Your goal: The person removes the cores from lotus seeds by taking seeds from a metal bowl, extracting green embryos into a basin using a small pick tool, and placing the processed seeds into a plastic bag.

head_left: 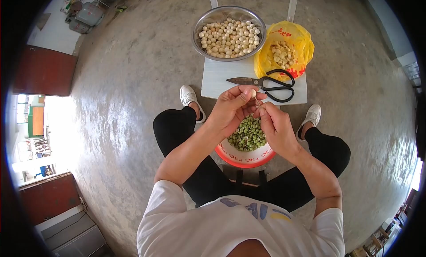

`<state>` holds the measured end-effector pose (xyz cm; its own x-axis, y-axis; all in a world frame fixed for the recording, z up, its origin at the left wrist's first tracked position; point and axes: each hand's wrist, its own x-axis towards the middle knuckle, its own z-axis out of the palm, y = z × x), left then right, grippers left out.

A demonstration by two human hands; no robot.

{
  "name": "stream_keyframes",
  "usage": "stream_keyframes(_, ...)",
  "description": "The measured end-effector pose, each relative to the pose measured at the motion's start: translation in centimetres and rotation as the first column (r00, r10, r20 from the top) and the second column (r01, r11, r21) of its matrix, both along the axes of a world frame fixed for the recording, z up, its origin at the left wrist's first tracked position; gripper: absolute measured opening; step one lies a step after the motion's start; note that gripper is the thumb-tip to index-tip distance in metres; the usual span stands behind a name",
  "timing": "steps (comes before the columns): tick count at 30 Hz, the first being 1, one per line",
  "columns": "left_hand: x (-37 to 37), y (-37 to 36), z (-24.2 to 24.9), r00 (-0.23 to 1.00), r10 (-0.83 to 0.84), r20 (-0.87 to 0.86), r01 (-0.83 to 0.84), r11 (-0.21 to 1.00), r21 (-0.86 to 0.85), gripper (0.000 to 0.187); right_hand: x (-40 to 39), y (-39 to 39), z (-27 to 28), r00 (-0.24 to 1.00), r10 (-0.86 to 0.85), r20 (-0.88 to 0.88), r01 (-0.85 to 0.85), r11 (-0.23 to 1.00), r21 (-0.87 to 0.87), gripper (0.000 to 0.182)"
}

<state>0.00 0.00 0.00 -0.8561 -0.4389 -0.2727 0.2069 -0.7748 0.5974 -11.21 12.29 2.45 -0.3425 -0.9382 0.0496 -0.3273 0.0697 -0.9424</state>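
Between the thumb and fingers of my left hand [230, 109] is a small, pale, round lotus seed [253, 93]. My right hand [278, 128] pinches a thin stick [258, 103] whose tip points at the seed, close against it. Below both hands, a white basin with a red rim [246, 163] holds many green pieces [246, 139], apparently seed husks. Just beyond my fingers, black-handled scissors [265, 83] lie on a white stool [213, 82]. Many peeled pale seeds [229, 37] fill a steel bowl [229, 59] at the back of the stool.
An open yellow plastic bag [306, 46] with pale pieces inside stands right of the bowl. My knees flank the basin. Grey concrete floor [133, 79] surrounds the stool. Gas cylinders [88, 14] stand far left, near a reddish-brown door panel [44, 70].
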Motion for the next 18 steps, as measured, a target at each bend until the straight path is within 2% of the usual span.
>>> stream_keyframes(2, 0.0, 0.0, -0.1, 1.0, 0.003, 0.015, -0.003, 1.0, -0.015, 0.023, 0.1, 0.0, -0.1, 1.0, -0.011, -0.001, 0.011, 1.0, -0.009, 0.018)
stream_keyframes(5, 0.1, 0.2, 0.1, 1.0, 0.003, 0.013, -0.002, 0.999, -0.05, 0.023, -0.1, 0.2, 0.4, 0.999, 0.02, -0.03, -0.018, 0.996, 0.085, 0.01)
stream_keyframes(8, 0.1, 0.3, 0.1, 1.0, 0.021, 0.008, -0.02, 0.997, -0.072, 0.021, -0.2, 0.1, 0.6, 0.999, 0.033, -0.031, -0.029, 0.994, 0.103, 0.009)
stream_keyframes(18, -0.1, 1.1, 1.2, 0.992, 0.1, -0.082, -0.116, 0.969, -0.219, 0.016, 0.5, 0.1, 0.4, 1.0, 0.012, -0.006, -0.012, 0.999, -0.053, 0.008)
